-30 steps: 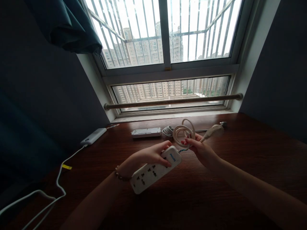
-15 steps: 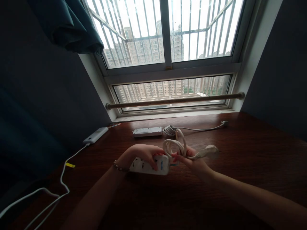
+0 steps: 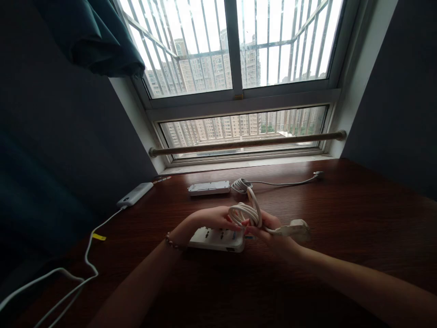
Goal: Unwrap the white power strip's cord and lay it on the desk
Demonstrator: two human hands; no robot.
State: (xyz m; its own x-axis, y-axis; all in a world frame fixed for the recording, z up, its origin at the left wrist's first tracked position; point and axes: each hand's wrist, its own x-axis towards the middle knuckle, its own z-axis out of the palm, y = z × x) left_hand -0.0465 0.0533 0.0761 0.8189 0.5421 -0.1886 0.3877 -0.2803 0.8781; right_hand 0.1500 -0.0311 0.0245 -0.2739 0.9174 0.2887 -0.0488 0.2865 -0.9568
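Observation:
A white power strip point(image 3: 213, 240) lies on the table beneath my left hand point(image 3: 210, 219), its sockets facing up. The strip's white power cord point(image 3: 243, 212) is wound into loops above its right end. My left fingers are closed on the left side of these loops, partly hidden behind them. Around the right side of the bundle, my right hand point(image 3: 275, 230) is closed, with thumb and fingertips pinching the cord. The plug point(image 3: 297, 231) sticks out to the right over my right hand.
Behind, a second power strip point(image 3: 209, 187) lies with its coiled cord point(image 3: 241, 185) and plug point(image 3: 318, 175). At left are a white power bank point(image 3: 135, 195) and its white cable point(image 3: 89, 250). A barred window with a rail point(image 3: 246, 144) borders the table's far edge.
My left thumb has left the top of the power strip, and my left fingers have moved right onto the cord loops. The strip has turned slightly. The right hand still holds the cord.

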